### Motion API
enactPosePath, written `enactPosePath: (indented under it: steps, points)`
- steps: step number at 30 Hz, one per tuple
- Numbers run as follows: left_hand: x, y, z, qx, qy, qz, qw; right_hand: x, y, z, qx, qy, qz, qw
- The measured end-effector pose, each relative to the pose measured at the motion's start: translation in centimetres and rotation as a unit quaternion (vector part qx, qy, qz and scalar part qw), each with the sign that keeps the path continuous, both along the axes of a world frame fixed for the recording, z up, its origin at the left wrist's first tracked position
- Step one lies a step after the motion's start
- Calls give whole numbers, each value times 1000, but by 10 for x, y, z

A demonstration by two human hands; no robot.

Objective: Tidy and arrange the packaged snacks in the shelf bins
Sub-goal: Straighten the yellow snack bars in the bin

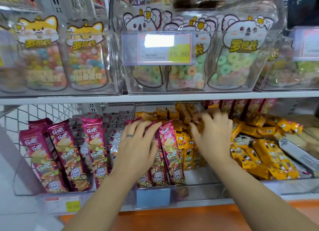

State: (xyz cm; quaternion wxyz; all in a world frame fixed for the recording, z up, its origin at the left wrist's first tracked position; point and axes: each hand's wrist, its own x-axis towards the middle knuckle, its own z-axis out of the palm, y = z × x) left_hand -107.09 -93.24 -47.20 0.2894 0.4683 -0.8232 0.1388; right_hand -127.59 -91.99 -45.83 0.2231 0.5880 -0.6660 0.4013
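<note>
Head cam is looking down at the lower shelf, and both hands are in the clear middle bin [198, 183]. Left hand [138, 144] is pretty much flat, fingers spread and fairly straight, lying across the tops of the magenta packs [170, 149] that stand on end in the left half of that bin. My guess is it's there to keep that row upright and squeezed together so it doesn't flop while the other side gets sorted. It isn't wrapped round anything, just pressing. Right hand [213, 135] is further back and to the right, fingers curled down into the yellow packs [187, 154] at the far end of the bin. It's smeared with blur, so I honestly can't tell if it's got one pinched or is only raking at them. Those yellow ones sit right beside the magenta row, touching it, some standing at the near end and a jumble lying any old way at the back, which is probably why that hand is in there. So the stuff being tidied is directly under and between the two hands. A loose yellow heap [269, 154] lies further right, well apart from the left hand. Far left there's a second magenta row [57, 153], with grey-white packs [114, 139] between it and the middle bin. Ring candy bags [240, 61] sit on the shelf above, nobody touching them.
</note>
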Motion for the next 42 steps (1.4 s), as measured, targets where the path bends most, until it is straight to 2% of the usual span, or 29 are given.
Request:
enactPosePath:
  steps: [2,5,10,13,15,17,19,26,30,34,38,42]
  points:
    - [0,0,0,2,1,-1,1000,-6,6,16,64,21,4,998]
    - [0,0,0,6,-1,0,1000,-19,14,27,128,2,23,992]
    - [-2,2,1,4,-2,2,1000,-22,26,14,46,-35,86,995]
    - [-5,4,1,-2,0,6,1000,-21,23,8,64,-49,82,993]
    - [-7,5,0,-2,0,8,1000,-24,17,4,118,-12,40,992]
    - [-8,6,0,-2,-3,11,1000,-26,13,1,173,87,-21,981]
    - [-9,6,0,-1,-1,14,1000,-25,13,1,204,132,-56,968]
    - [-22,15,-3,-14,8,30,999,-39,33,2,139,82,-1,987]
    - [-35,20,-3,-22,22,29,999,-67,54,5,154,44,6,987]
    - [-52,26,-6,-11,14,0,1000,-90,72,13,282,-20,8,959]
    - [-64,28,-12,2,-5,-19,1000,-103,80,7,442,-17,39,896]
    - [-71,30,-12,19,10,-20,1000,-108,72,2,477,-20,50,877]
